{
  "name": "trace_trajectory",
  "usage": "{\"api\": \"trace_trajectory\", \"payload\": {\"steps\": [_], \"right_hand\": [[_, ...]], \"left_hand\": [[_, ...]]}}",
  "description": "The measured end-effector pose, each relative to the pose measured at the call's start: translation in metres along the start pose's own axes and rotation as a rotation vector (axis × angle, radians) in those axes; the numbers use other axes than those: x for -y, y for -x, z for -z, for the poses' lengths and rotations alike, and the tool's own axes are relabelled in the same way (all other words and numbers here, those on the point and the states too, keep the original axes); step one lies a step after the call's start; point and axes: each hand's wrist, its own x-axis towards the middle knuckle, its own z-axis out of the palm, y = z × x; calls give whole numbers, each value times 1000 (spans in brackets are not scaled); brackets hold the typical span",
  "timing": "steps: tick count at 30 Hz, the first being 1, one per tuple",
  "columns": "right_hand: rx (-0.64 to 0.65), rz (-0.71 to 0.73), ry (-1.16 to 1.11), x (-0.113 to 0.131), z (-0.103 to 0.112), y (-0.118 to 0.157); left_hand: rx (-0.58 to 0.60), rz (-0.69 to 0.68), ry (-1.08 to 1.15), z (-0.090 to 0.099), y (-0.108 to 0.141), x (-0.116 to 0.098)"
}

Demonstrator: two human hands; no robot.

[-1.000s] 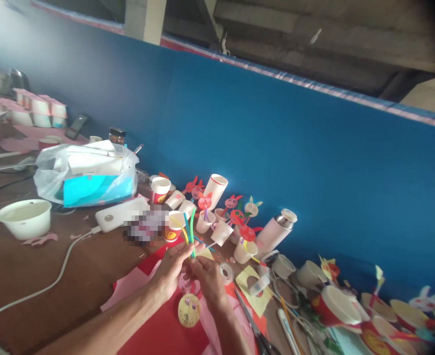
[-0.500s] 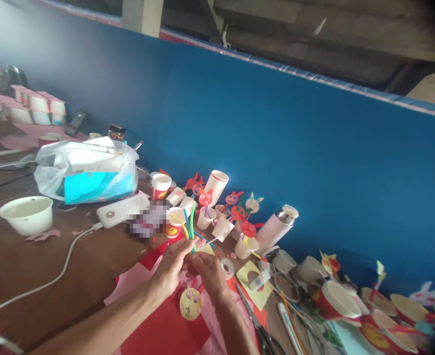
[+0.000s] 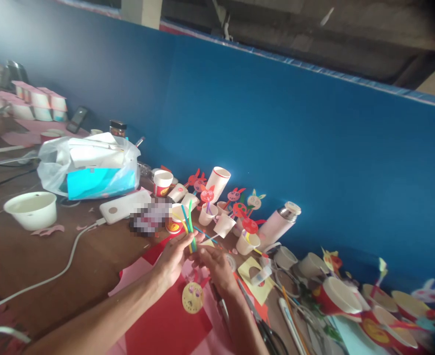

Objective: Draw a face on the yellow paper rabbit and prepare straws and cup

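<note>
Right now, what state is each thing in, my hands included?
Left hand: closed around the straws
Right hand: beside them, grip unclear
Straws: bunched, tips fanned apart
Flask: lid on
Jar: lid on
White device: cable plugged in
Bowl: upright, uncovered
Plastic bag: open, filled
Scissors: lying down, blade opening unclear
Paper face: drawn side up

Blue partition wall (image 3: 306,162), brown tabletop (image 3: 65,291), pale glare upper left
</note>
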Motion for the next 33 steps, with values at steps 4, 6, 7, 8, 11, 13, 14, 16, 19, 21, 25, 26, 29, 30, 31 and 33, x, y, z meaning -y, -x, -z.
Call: {"api": "trace_trajectory", "payload": {"steps": [4,6,7,8,11,13,14,16,19,21,25,26,29,30,31,33], "right_hand": [[-52,49,170,0,1,1],[-70,87,255,-1,1,1],[-79,107,294,-3,1,1],[-90,125,331,-4,1,2],[-118,153,409,-8,2,2],[-125,157,438,-10,3,2],[-124,159,450,-11,3,2],[-120,162,471,-13,4,2],[-115,173,492,-15,4,1],[-117,185,498,-16,5,0],[-130,210,488,-16,5,0],[-130,215,481,-16,4,0],[-125,213,454,-15,4,1],[-123,206,442,-14,4,1],[-118,196,427,-13,4,1],[-97,170,383,-11,3,1]], "left_hand": [[-22,18,19,0,-1,-4],[-26,37,21,-1,0,-5],[-25,46,21,-1,0,-5],[-22,54,19,-2,1,-5],[-8,66,13,-4,4,-5],[0,69,7,-5,5,-4],[1,71,5,-6,6,-4],[-2,71,2,-7,6,-4],[-9,75,1,-7,6,-5],[-10,84,-1,-6,6,-5],[-9,103,-14,-4,5,-3],[-9,107,-17,-4,5,-3],[-5,112,-28,-1,3,-1],[-4,108,-29,-1,3,-1],[-3,102,-30,0,2,0],[-4,79,-30,2,1,1]]}}
